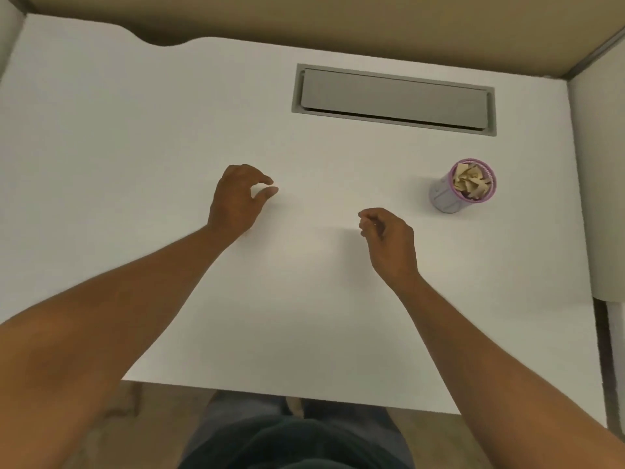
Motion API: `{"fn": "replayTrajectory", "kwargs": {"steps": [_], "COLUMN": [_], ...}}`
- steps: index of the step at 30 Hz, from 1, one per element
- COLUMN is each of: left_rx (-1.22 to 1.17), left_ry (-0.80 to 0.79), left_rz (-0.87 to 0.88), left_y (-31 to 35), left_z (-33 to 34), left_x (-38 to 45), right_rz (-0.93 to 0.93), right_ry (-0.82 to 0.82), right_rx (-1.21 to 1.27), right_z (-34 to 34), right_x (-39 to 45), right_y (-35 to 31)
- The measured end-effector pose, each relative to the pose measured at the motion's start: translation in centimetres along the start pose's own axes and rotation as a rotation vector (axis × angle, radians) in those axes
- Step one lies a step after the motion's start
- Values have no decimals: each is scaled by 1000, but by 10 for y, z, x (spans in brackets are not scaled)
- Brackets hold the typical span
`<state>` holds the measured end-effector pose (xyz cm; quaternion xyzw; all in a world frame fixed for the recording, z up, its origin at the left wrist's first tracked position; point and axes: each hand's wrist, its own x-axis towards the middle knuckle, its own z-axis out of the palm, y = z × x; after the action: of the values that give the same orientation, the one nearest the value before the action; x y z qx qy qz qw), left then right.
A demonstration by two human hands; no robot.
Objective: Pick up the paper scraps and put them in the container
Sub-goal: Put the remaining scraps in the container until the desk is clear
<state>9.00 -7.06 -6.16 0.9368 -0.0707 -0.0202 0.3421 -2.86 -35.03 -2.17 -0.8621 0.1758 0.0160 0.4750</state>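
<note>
A small grey cylindrical container with a pink rim stands on the white table at the right, filled with crumpled cream paper scraps. My left hand hovers over the table's middle, thumb and fingers apart, nothing seen in it. My right hand is lower and to the right, left of the container and apart from it, its fingers loosely curled with nothing visible between them. No loose scraps show on the table surface.
A grey rectangular cable hatch is set into the table at the back right. A beige partition runs behind the table and a white panel lines its right side. My lap shows below the table's front edge.
</note>
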Motion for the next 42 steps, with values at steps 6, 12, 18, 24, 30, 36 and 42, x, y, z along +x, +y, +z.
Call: {"fn": "replayTrajectory", "kwargs": {"steps": [6, 12, 18, 24, 30, 36, 42], "left_rx": [241, 305, 281, 303, 328, 345, 380], "left_ry": [-136, -294, -286, -303, -299, -231, -338], "left_rz": [54, 80, 92, 83, 72, 142, 302], "left_y": [-71, -106, -109, -110, -102, -64, 4], "left_z": [-6, -8, -7, -7, -8, 11, 67], "left_x": [-33, -43, -42, -39, -40, -42, -30], "right_rz": [-79, -303, -375, -268, -120, 66, 184], "right_ry": [-256, -562, -579, -438, -360, -161, 97], "right_rx": [-197, -442, -516, -553, -342, 60, 176], "right_z": [63, 132, 184, 200, 200, 154, 67], "right_x": [-10, -5, 10, 15, 16, 5, -16], "right_y": [-10, -38, -58, -50, -52, -43, -2]}}
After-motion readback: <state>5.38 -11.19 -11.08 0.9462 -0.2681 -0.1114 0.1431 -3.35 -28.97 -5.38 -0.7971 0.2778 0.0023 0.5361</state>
